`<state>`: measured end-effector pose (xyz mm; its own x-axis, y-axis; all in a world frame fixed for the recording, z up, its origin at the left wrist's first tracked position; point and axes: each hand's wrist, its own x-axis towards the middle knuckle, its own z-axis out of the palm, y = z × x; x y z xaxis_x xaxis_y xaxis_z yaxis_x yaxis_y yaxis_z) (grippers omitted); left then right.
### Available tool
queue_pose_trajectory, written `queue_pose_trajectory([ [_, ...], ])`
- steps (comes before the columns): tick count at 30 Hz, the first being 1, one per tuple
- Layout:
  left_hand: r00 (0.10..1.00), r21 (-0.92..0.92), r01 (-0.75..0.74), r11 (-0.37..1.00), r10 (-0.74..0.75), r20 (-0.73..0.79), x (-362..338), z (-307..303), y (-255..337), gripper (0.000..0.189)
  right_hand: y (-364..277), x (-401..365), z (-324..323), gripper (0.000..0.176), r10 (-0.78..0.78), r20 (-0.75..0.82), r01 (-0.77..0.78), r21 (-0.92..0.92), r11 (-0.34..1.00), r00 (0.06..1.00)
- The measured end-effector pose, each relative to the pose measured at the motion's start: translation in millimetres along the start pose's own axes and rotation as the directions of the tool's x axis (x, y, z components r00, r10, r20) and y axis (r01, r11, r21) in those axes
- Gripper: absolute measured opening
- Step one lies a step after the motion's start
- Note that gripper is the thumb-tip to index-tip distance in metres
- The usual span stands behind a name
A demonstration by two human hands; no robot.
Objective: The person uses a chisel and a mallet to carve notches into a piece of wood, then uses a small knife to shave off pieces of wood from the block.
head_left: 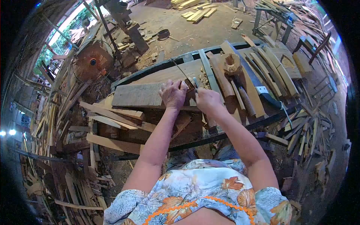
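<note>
My left hand [173, 94] rests on a thick grey-brown wooden block [138, 94] that lies across the bench. Its fingers are bent around something near the block's right end, too small to make out. Just to its right, my right hand [208, 100] is closed on a small tool whose short metal tip [195, 81] shows above the fist; the rest is hidden. A thin rod [181, 70] slants up and left from between the hands. Wood shavings [203, 79] lie beyond the right hand.
On the bench's right side are a handsaw [261, 90], a hollowed wooden piece [231, 64], a round wooden handle [247, 102] and several strips. Loose boards [112, 144] stick out at the left. Behind stand a round fan [92, 62] and a small table [273, 15].
</note>
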<state>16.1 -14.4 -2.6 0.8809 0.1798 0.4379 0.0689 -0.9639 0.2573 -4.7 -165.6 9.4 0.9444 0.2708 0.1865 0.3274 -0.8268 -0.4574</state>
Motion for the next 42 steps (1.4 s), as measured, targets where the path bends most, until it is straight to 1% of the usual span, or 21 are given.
queue_pose_trajectory([
  [2, 1.000, 0.009, -0.008, 1.000, 0.009, -0.029, 0, 1, 0, 0.030, -4, 11, 7, 0.015, 0.017, 0.010, -0.016, -0.023, 1.000, 1.000],
  [4, 0.999, 0.011, -0.014, 1.000, 0.014, -0.042, -2, -1, 1, 0.030, -4, 1, 9, 0.018, 0.022, -0.066, -0.023, -0.018, 1.000, 0.998],
  [6, 1.000, -0.023, -0.007, 1.000, 0.007, -0.028, -2, -3, 2, 0.028, 7, -33, 5, 0.017, 0.012, -0.022, -0.011, 0.045, 0.999, 1.000],
  [8, 1.000, -0.025, 0.003, 1.000, -0.004, -0.023, -2, -7, 3, 0.028, 8, -78, -16, 0.013, 0.052, 0.047, -0.050, -0.029, 0.998, 0.998],
  [9, 1.000, -0.028, 0.004, 1.000, -0.005, -0.024, -1, -6, 4, 0.028, 8, -92, -21, 0.013, 0.051, 0.054, -0.049, -0.033, 0.998, 0.997],
  [11, 0.999, -0.023, -0.010, 1.000, 0.009, -0.037, -2, 0, 1, 0.028, 8, -109, -27, 0.011, 0.096, 0.048, -0.099, 0.058, 0.993, 0.994],
  [14, 0.998, -0.008, -0.042, 0.999, 0.042, -0.057, 1, 1, -2, 0.028, 5, -73, -15, 0.015, 0.053, 0.053, -0.055, 0.022, 0.998, 0.997],
  [16, 0.997, 0.001, -0.052, 0.999, 0.052, -0.057, 0, 2, -1, 0.028, 6, -25, 1, 0.016, 0.050, 0.031, -0.051, 0.045, 0.998, 0.998],
  [18, 0.998, 0.010, -0.036, 0.999, 0.036, -0.052, 0, 2, -2, 0.028, -7, 10, -3, 0.016, 0.076, 0.092, -0.078, 0.019, 0.997, 0.993],
  [22, 0.997, 0.012, -0.024, 1.000, 0.024, -0.074, -1, 1, 2, 0.028, -3, -6, 1, 0.016, 0.072, 0.018, -0.073, 0.053, 0.996, 0.997],
  [25, 0.999, -0.001, -0.008, 1.000, 0.008, -0.053, -1, -1, 1, 0.028, 9, -72, -11, 0.023, 0.082, 0.047, -0.085, 0.070, 0.994, 0.996],
  [27, 0.998, 0.005, -0.017, 1.000, 0.017, -0.063, 0, 0, 1, 0.029, 13, -109, -16, 0.021, 0.118, 0.054, -0.120, 0.032, 0.992, 0.991],
  [28, 0.998, 0.006, -0.017, 1.000, 0.017, -0.056, 0, 0, 0, 0.029, 13, -110, -18, 0.021, 0.122, 0.059, -0.124, 0.033, 0.992, 0.991],
  [30, 1.000, -0.016, -0.019, 1.000, 0.019, -0.013, 0, 0, -1, 0.032, 10, -105, -23, 0.014, 0.057, 0.067, -0.057, -0.001, 0.998, 0.996],
  [32, 0.999, -0.011, -0.027, 1.000, 0.027, -0.018, 1, -1, -1, 0.032, 10, -65, -4, 0.016, 0.047, 0.016, -0.048, 0.053, 0.997, 0.999],
  [34, 0.999, -0.002, -0.037, 0.999, 0.037, -0.024, -1, 1, -1, 0.031, 6, -18, 8, 0.016, 0.012, -0.026, -0.011, 0.056, 0.998, 1.000],
  [36, 1.000, 0.004, -0.016, 1.000, 0.016, -0.023, 0, 1, 0, 0.030, -3, 10, 10, 0.015, 0.007, -0.008, -0.006, 0.069, 0.998, 1.000],
  [37, 0.999, 0.006, -0.023, 1.000, 0.024, -0.023, 1, 1, 0, 0.030, -3, 7, 9, 0.015, 0.011, -0.014, -0.010, 0.073, 0.997, 1.000],
  [39, 1.000, 0.002, -0.020, 1.000, 0.020, -0.021, -1, 3, -1, 0.030, -3, -5, 7, 0.015, 0.021, -0.080, -0.013, 0.098, 0.995, 0.997],
  [41, 0.999, 0.001, -0.027, 1.000, 0.027, -0.033, -1, 4, 0, 0.030, 9, -37, 8, 0.016, 0.000, -0.080, 0.006, 0.074, 0.997, 0.997],
  [42, 0.999, 0.001, -0.029, 1.000, 0.029, -0.046, -1, 3, -1, 0.029, 15, -60, 8, 0.016, 0.020, -0.041, -0.018, 0.056, 0.998, 0.999],
])
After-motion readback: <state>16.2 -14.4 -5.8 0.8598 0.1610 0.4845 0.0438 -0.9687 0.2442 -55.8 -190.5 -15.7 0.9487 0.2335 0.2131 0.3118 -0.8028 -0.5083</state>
